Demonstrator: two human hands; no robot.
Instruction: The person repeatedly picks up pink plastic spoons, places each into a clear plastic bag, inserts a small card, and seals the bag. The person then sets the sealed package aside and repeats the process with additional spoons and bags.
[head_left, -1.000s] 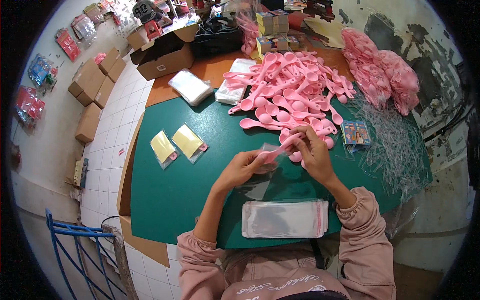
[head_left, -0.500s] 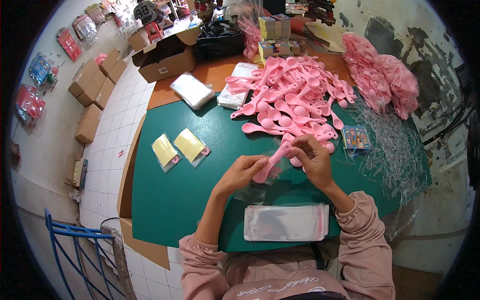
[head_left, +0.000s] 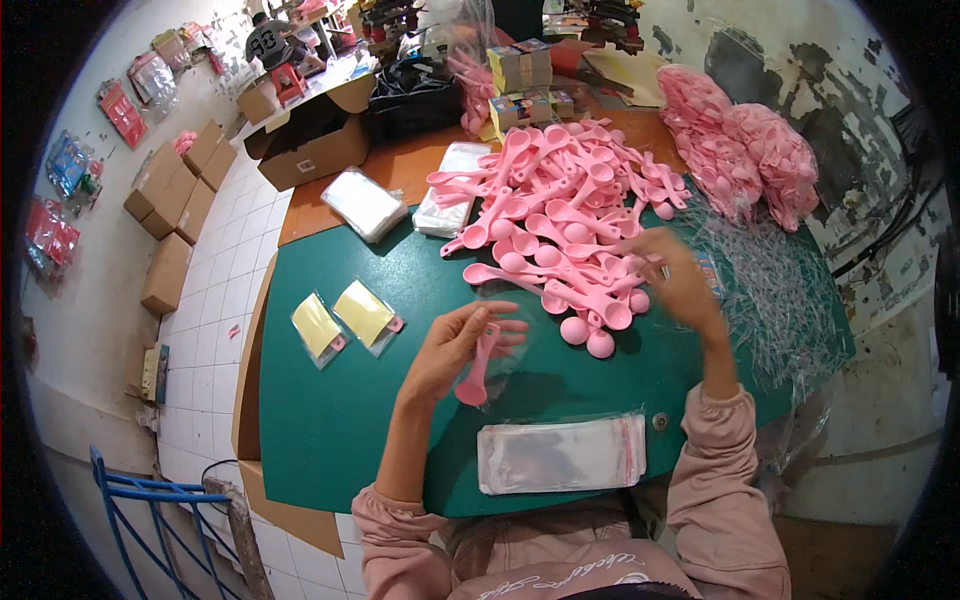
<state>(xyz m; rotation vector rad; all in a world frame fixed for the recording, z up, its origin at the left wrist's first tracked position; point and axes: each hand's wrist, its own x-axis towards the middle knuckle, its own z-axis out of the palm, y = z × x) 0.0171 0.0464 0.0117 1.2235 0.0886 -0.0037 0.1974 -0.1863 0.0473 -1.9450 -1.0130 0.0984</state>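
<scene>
My left hand (head_left: pixel 443 355) pinches a pink measuring spoon (head_left: pixel 476 378) by its handle, bowl end down, above the green table; a clear plastic film or bag shows faintly around it. To the right, my right hand (head_left: pixel 684 290) is smeared by motion beside a big heap of pink spoons (head_left: pixel 565 205). It partly hides a small stack of colourful printed cards (head_left: pixel 710 272). Below my hands, near the table's front edge, lies a pile of clear plastic bags (head_left: pixel 560 456). At the left are two filled bags with yellow cards (head_left: pixel 318 325), pink bits showing at their corners.
Stacks of clear bags (head_left: pixel 364 205) lie at the back left, near an open cardboard box (head_left: pixel 315 150). Bundled cards (head_left: pixel 520 70) stand behind the heap. On the right are pink-filled plastic sacks (head_left: pixel 740 150) and tangled clear strips (head_left: pixel 775 300). A round metal disc (head_left: pixel 659 422) sits near my right forearm.
My right hand has let go of the pink spoon and moved right toward the printed cards. My left hand has drawn the spoon left and nearer. The view has shifted slightly.
</scene>
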